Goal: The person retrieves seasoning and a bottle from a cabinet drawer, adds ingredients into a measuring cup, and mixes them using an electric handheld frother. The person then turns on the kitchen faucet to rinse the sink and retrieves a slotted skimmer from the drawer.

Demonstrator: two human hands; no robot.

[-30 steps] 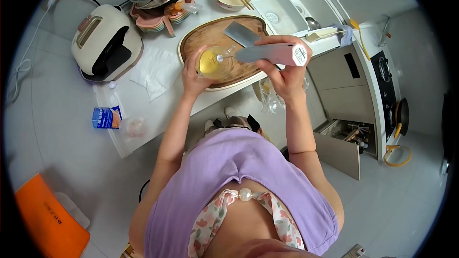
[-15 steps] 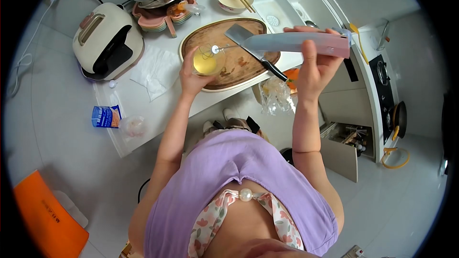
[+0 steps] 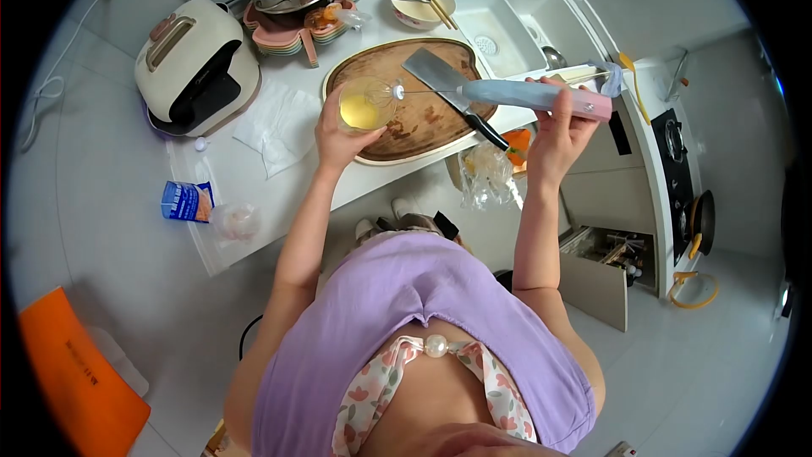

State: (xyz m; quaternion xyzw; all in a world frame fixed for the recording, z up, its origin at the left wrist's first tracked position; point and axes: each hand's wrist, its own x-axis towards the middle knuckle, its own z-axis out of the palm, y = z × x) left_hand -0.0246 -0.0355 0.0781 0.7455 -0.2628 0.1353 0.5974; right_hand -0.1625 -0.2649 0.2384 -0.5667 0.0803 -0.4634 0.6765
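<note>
At the frame's upper centre, steady the glass grasped in left fingers while lightly guiding the whisk gripped in right fingers.

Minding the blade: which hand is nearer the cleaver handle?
Right. Right hand, holding the whisk, is right of the cleaver handle; left hand, holding the cup, is farther left.

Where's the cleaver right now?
In the head view, the cleaver lies on the wooden board, right of the glass in the left hand, its black handle jutting past the board's edge.
</note>
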